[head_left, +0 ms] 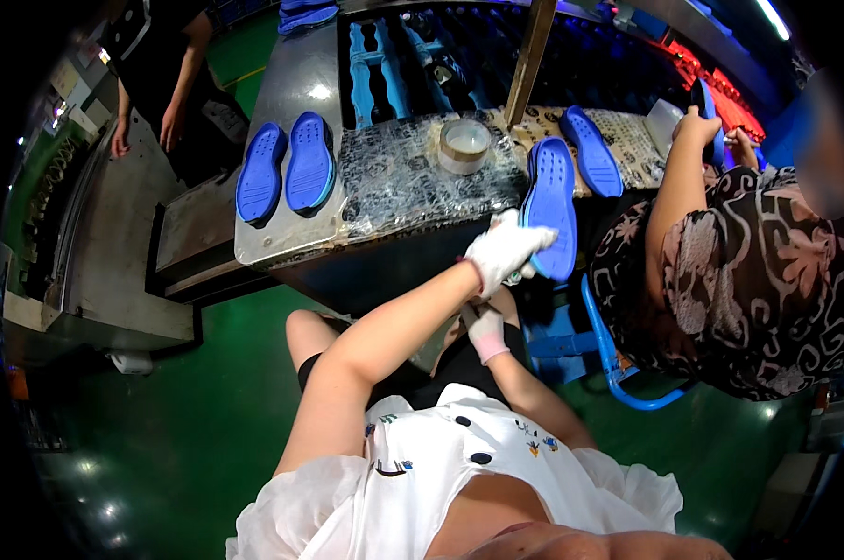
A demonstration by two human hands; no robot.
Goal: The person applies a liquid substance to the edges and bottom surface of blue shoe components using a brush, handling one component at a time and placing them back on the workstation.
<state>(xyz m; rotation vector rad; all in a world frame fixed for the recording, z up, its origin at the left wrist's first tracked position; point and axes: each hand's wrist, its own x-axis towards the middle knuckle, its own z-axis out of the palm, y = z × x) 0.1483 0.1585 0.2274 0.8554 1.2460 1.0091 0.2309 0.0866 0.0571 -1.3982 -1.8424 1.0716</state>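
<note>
My left hand (506, 252), in a white glove, grips a blue shoe sole (555, 205) by its lower end, past the table's front edge. The sole's upper end lies over the table's rim. Just below, over my lap, my right hand (485, 333) wears a white glove with a pinkish cuff. Its fingers are partly hidden, so what they hold, if anything, does not show. Close behind the gripped sole lies another blue sole (592, 152). Two more, a left blue sole (261, 175) and a right blue sole (309, 163), rest side by side at the table's left end.
A roll of tape (464, 147) sits on the film-covered table (385, 191). Behind it runs a dark conveyor with light-blue frames (375, 75) and an upright post (531, 65). A co-worker (730, 271) at right holds a blue sole; another person (175, 84) stands left. A blue chair (618, 373) is nearby.
</note>
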